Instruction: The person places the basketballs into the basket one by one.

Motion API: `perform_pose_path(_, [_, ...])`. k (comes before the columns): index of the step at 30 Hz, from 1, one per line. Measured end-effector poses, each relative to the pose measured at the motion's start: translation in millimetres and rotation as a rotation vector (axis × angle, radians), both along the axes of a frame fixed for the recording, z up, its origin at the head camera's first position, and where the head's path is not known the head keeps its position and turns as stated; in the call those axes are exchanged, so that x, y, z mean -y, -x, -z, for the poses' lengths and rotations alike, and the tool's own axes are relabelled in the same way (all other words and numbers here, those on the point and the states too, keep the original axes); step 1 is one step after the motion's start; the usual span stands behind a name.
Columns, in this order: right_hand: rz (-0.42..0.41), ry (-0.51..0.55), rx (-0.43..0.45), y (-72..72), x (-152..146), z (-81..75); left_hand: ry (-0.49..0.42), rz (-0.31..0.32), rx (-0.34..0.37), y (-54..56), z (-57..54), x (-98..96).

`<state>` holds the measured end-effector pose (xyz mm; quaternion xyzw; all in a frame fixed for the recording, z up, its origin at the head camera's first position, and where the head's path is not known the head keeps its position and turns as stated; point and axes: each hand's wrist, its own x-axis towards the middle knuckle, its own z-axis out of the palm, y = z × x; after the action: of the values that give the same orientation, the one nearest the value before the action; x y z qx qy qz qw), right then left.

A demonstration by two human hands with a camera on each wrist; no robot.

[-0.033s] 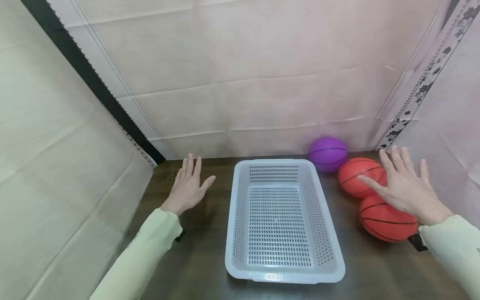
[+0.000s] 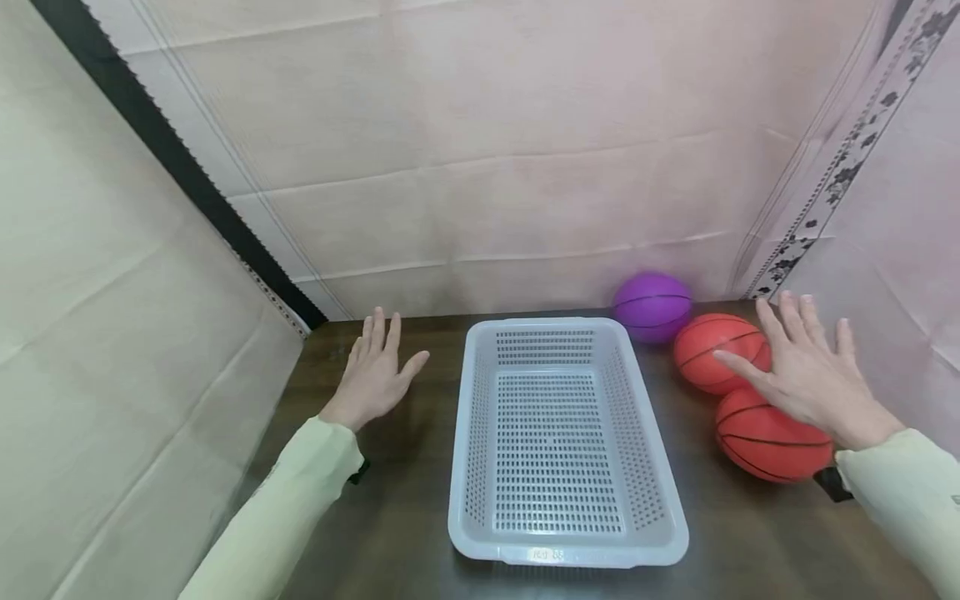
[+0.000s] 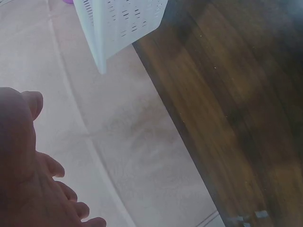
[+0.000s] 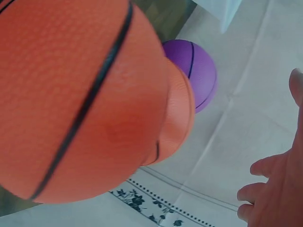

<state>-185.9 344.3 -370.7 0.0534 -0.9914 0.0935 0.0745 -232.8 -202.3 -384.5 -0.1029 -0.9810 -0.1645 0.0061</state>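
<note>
Over on the desk (image 2: 405, 517), right of the basket (image 2: 600, 554): purple ball (image 2: 653, 308), far red ball (image 2: 712, 350), near red ball (image 2: 765, 442)! Left hand (image 2: 372, 377), fingers straight, thumb out; right hand (image 2: 813, 379), fingers spread; gripping nothing. No ball inside; seemingly at the start, everything left to do.

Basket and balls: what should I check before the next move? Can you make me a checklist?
1. Basket open side up: ok.
2. Basket has room: ok, nothing inside.
3. Balls in basket: not ok; the purple ball, far red ball and near red ball are outside.
4. Left grip free: ok, holding nothing.
5. Right grip free: ok, holding nothing.
6. Red balls not touching each other: cannot tell, they overlap in view.
</note>
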Motion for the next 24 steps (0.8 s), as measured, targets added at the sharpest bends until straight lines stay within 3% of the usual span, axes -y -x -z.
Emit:
perform_pose_path(4, [0.017,0.018,0.001,0.0,-3.8,1.4,-0.024,0.008,0.002,2.2,3.1,-3.7])
perform_pose_path(7, [0.044,0.062,0.001,-6.9,-8.3,3.9,-0.085,0.022,-0.002,-10.4,5.9,-14.5])
perform_pose_path(9, [0.068,0.101,-0.009,-15.7,-11.2,5.9,-0.158,0.038,-0.003,-29.0,6.9,-26.2])
perform_pose_path(13, [0.101,0.191,-0.045,-30.8,-11.4,17.1,-0.309,0.074,-0.008,-85.8,11.2,-47.7])
perform_pose_path(17, [0.156,0.249,-0.070,-44.4,-14.2,29.2,-0.390,0.097,0.049,-134.6,30.8,-69.1])
perform_pose_path(20, [0.197,0.264,-0.073,-51.4,-18.2,39.4,-0.444,0.085,0.125,-152.0,50.2,-81.9])
perform_pose_path(24, [0.224,0.266,-0.055,-55.9,-20.8,55.7,-0.492,0.049,0.179,-158.6,71.4,-89.5])
